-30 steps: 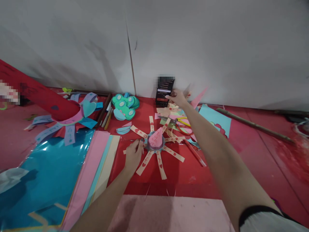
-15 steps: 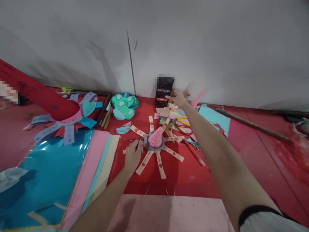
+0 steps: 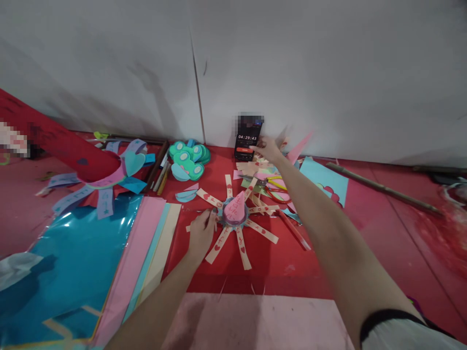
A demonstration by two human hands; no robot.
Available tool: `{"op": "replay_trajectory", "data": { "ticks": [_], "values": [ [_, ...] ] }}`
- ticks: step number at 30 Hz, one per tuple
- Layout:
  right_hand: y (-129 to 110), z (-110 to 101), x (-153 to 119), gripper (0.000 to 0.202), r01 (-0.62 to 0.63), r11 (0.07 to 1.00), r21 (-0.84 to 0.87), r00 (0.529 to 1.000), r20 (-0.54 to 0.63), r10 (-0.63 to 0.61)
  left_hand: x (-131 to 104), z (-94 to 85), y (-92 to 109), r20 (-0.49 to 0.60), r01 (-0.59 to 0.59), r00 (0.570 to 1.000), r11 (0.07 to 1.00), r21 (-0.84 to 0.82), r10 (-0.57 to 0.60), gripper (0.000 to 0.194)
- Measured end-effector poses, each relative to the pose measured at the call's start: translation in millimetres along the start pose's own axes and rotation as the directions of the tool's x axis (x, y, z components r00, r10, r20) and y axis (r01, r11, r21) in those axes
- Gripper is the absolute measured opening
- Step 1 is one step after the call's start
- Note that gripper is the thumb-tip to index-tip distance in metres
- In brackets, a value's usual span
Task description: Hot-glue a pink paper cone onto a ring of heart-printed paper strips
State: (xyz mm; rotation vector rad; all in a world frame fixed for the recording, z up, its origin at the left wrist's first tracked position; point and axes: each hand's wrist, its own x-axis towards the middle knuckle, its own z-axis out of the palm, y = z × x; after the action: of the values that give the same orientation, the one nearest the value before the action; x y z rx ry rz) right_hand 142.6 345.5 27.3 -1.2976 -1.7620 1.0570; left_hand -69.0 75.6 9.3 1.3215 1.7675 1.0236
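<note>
A pink paper cone (image 3: pixel 234 208) stands at the centre of a ring of cream paper strips (image 3: pixel 262 231) bearing red hearts and letters. At the ring's left edge, my left hand (image 3: pixel 203 232) has its fingers bent together over one strip; what they pinch is too small to make out. A phone (image 3: pixel 248 138) leans upright against the wall, its screen showing 04:29:43. Beside its lower right edge is my right hand (image 3: pixel 268 148), fingers apart, one fingertip at the screen. Scissors with red and yellow handles (image 3: pixel 277 183) lie among paper scraps below that hand.
Green paper shapes (image 3: pixel 188 159) are stacked near the wall. On the left are pink, blue and cream sheets (image 3: pixel 142 243), a blue plastic-covered sheet (image 3: pixel 83 257) and a red tube (image 3: pixel 73 146) with paper strips. A stick (image 3: pixel 383 188) lies at the right.
The phone's screen has changed, and its digits now read clearly. Both hands are in nearly the same places as before.
</note>
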Motion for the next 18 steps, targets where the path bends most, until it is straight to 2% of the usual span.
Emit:
{"op": "replay_trajectory", "data": {
  "ticks": [4,9,13,18],
  "values": [
    [5.4,0.8,-1.3,0.05,-0.002,1.0,-0.025,1.0,-0.001,0.002,0.3,0.3,0.4,-0.003,-0.012,1.0,1.0,0.019,0.012,0.03],
    [7.0,7.6,-4.9,0.048,0.011,0.999,-0.046,0.997,-0.08,-0.014,0.4,-0.8,2.8,0.001,-0.004,1.0,0.999,0.04,0.004,0.03],
    [9.8,13.5,-3.7,0.038,-0.039,0.999,0.006,0.996,-0.079,0.039,0.0,-0.8,1.7,-0.001,-0.001,1.0,0.999,0.045,0.001,0.031],
    [18.2,17.4,-1.1,0.027,-0.087,0.996,-0.03,0.994,-0.073,0.084,0.6,0.0,0.1,-0.002,-0.003,1.0,0.999,0.034,0.003,0.03]
  ]
}}
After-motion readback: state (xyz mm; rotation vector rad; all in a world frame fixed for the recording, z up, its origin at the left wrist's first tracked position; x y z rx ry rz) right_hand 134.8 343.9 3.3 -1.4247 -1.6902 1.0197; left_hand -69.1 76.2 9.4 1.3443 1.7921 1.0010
